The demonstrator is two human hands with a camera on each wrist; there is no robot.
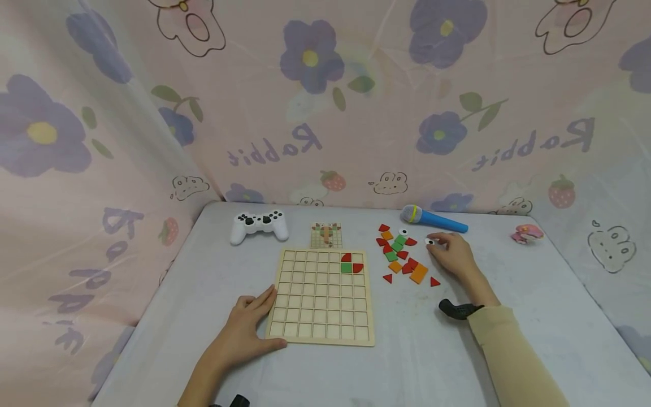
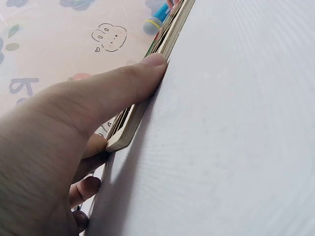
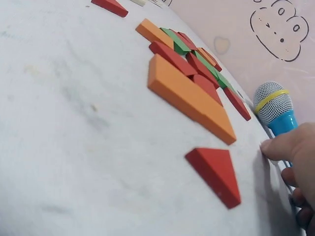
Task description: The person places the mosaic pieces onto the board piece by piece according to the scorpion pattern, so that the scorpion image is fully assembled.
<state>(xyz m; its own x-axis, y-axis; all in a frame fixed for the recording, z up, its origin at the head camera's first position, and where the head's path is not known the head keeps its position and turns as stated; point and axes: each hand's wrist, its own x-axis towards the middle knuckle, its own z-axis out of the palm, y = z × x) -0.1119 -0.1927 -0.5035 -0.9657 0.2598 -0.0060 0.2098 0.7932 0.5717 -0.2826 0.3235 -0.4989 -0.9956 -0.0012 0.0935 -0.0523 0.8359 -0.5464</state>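
A light wooden grid board [image 1: 319,296] lies flat on the table. My left hand [image 1: 247,323] rests against its near-left corner, straight fingers along the left edge and thumb [image 2: 142,76] on the near edge. Three pieces sit in its far-right cells: two red quarter-rounds [image 1: 358,268] and a green square [image 1: 346,268]. To the right, my right hand [image 1: 454,254] pinches a white piece with a black dot [image 1: 430,242] between thumb and fingertips; the right wrist view does not show that piece. Beside this hand lie loose pieces, among them an orange rectangle [image 1: 419,274] and a red triangle [image 3: 216,174].
A small pattern card [image 1: 326,235] touches or nearly touches the board's far edge. Further back are a white game controller [image 1: 259,226] at left and a blue toy microphone [image 1: 437,219] at right. A pink figurine [image 1: 526,233] stands near the right edge. Patterned cloth surrounds the table.
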